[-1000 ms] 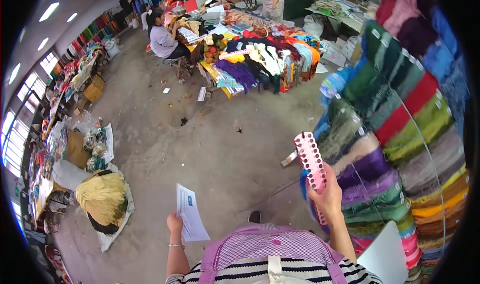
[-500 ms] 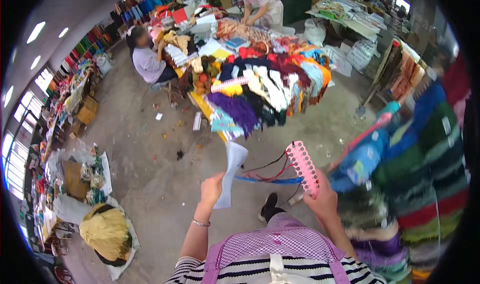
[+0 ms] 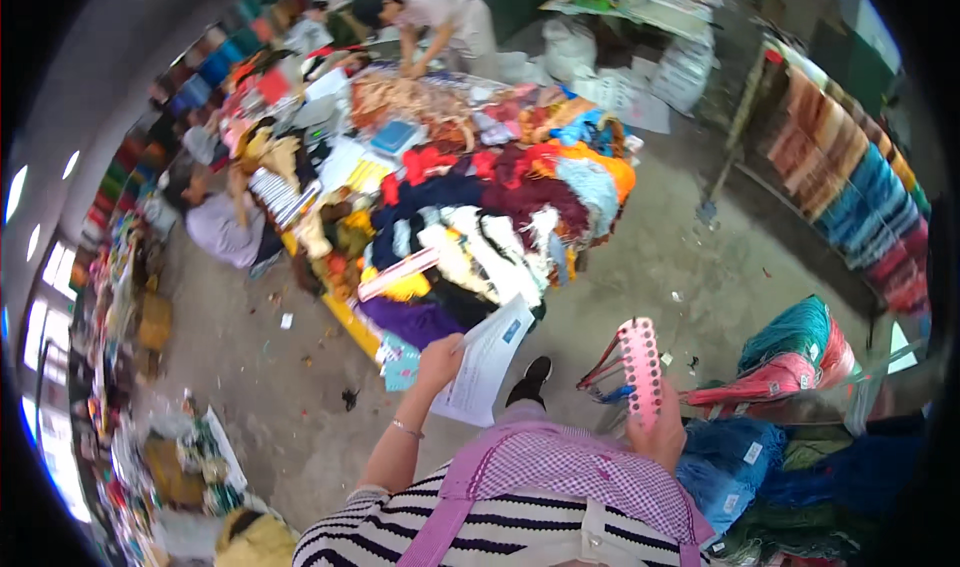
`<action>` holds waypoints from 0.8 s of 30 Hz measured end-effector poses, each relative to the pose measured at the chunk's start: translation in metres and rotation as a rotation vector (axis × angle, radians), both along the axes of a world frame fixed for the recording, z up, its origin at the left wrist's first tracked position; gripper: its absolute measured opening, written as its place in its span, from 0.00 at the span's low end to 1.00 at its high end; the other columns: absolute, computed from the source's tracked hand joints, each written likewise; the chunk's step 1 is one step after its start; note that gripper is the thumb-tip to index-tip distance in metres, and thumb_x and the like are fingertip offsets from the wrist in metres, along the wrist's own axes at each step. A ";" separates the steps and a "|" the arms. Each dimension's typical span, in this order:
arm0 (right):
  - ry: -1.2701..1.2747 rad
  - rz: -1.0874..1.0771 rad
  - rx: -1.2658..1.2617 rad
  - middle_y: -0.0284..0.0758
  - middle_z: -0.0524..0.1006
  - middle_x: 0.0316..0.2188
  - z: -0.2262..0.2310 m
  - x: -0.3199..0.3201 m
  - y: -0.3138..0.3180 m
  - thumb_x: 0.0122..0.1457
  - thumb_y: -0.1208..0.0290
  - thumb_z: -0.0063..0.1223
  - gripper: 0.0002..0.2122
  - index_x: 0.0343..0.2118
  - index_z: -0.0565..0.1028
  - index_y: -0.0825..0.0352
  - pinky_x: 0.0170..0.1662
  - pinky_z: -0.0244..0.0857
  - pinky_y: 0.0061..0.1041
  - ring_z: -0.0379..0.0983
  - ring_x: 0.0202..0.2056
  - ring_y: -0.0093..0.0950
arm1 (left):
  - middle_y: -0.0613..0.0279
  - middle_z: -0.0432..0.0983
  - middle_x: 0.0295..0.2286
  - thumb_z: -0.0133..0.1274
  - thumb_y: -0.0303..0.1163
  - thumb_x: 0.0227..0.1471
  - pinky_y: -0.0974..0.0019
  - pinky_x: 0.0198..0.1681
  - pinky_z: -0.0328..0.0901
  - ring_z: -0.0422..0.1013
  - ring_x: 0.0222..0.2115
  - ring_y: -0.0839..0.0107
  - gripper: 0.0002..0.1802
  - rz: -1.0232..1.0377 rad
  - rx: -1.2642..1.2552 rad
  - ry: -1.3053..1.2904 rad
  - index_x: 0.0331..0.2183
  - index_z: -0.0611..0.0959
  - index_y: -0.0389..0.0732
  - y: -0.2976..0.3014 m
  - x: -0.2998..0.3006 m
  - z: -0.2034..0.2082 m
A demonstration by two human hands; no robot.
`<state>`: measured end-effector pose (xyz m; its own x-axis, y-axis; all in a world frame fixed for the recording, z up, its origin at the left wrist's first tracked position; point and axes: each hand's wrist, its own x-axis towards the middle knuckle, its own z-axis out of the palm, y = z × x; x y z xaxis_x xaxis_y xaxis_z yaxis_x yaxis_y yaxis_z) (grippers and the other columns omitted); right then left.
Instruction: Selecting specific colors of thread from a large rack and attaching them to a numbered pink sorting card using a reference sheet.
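My left hand (image 3: 438,365) is closed on the upper left edge of a white printed sheet of paper (image 3: 487,359), which hangs tilted in front of me. In my right hand (image 3: 657,433) is a pink strip with round holes along both edges (image 3: 641,367), held upright by its lower end. Several thread strands (image 3: 603,375), red, dark and blue, hang from the strip's left side. Beyond the paper stands a table heaped with yarn hanks, among them white hanks (image 3: 500,252) and a purple hank (image 3: 412,319). Another pink strip (image 3: 398,273) lies on that heap.
Two co-workers are at the table, one seated at its left (image 3: 225,227), one bending over its far side (image 3: 430,22). A rack of hung hanks (image 3: 830,157) stands at the right. Teal and pink bundles (image 3: 785,342) and blue bundles (image 3: 735,467) lie near my right side.
My view has swung and I have stepped forward, so the yarn table is nearer and the right-hand rack shows more. The paper has turned its printed face toward me. Both hands keep their hold.
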<state>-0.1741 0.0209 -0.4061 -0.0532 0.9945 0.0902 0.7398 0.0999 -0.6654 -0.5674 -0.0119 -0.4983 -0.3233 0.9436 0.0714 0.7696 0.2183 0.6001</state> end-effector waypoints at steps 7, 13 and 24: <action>0.104 -0.475 0.037 0.43 0.75 0.40 0.017 -0.006 0.093 0.44 0.76 0.61 0.32 0.56 0.64 0.63 0.43 0.68 0.31 0.75 0.40 0.37 | 0.43 0.75 0.28 0.46 0.31 0.50 0.48 0.34 0.65 0.72 0.32 0.45 0.10 -0.435 -0.126 0.108 0.34 0.79 0.40 0.282 0.023 0.036; -0.043 -0.548 0.064 0.45 0.73 0.47 0.013 -0.001 0.171 0.47 0.71 0.59 0.29 0.54 0.63 0.66 0.42 0.69 0.35 0.73 0.44 0.41 | 0.41 0.76 0.29 0.49 0.29 0.51 0.56 0.36 0.67 0.74 0.33 0.47 0.13 -0.775 0.016 -0.131 0.40 0.80 0.37 0.436 0.105 0.037; 0.066 -0.843 0.039 0.42 0.72 0.44 0.013 0.079 0.317 0.49 0.69 0.56 0.31 0.57 0.59 0.60 0.39 0.68 0.41 0.72 0.43 0.42 | 0.59 0.75 0.29 0.50 0.24 0.50 0.67 0.36 0.65 0.69 0.31 0.72 0.09 -0.993 -0.197 -0.282 0.34 0.76 0.29 0.672 0.222 0.029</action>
<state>-0.0949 0.3374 -0.3929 0.7112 0.6954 0.1026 0.5374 -0.4438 -0.7171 -0.3453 0.6604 -0.4692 0.6209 0.7808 -0.0699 0.4945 -0.3209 0.8077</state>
